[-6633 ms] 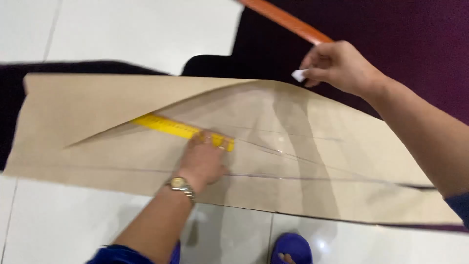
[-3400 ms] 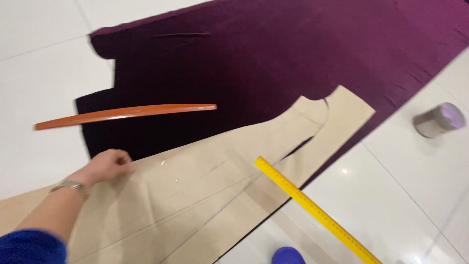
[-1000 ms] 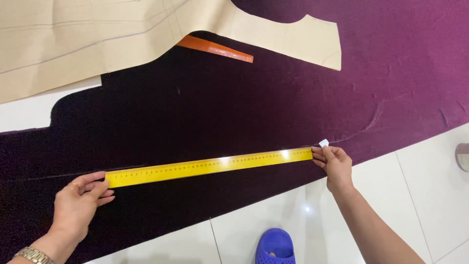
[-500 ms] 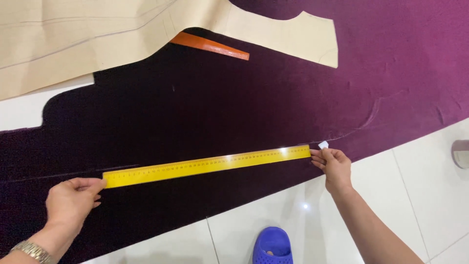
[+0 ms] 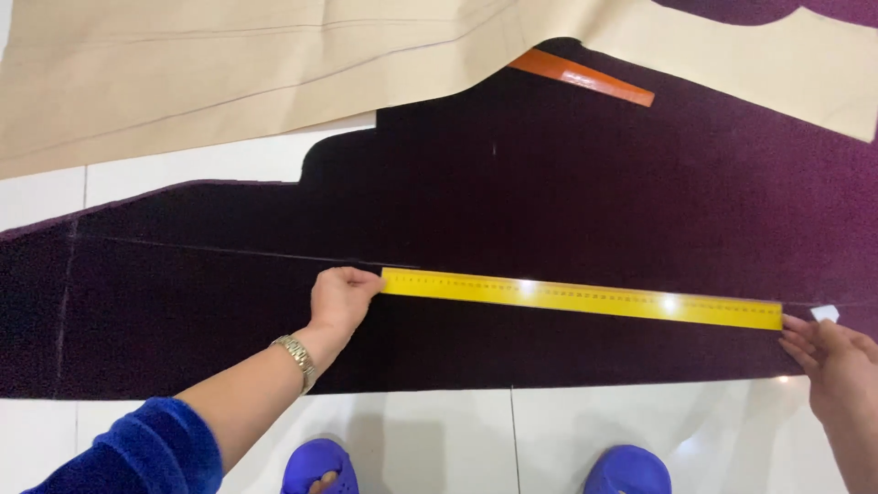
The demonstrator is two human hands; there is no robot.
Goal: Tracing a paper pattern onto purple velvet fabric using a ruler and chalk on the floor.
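orange stick (image 5: 585, 76): upper end hidden under paper pattern (image 5: 229, 64) | pattern: cut off top, left, right | fabric (image 5: 594, 192): cut off left, right | right hand (image 5: 837, 361): part past right edge | chalk (image 5: 825, 313): too small to tell | slippers (image 5: 320, 465): cut off below
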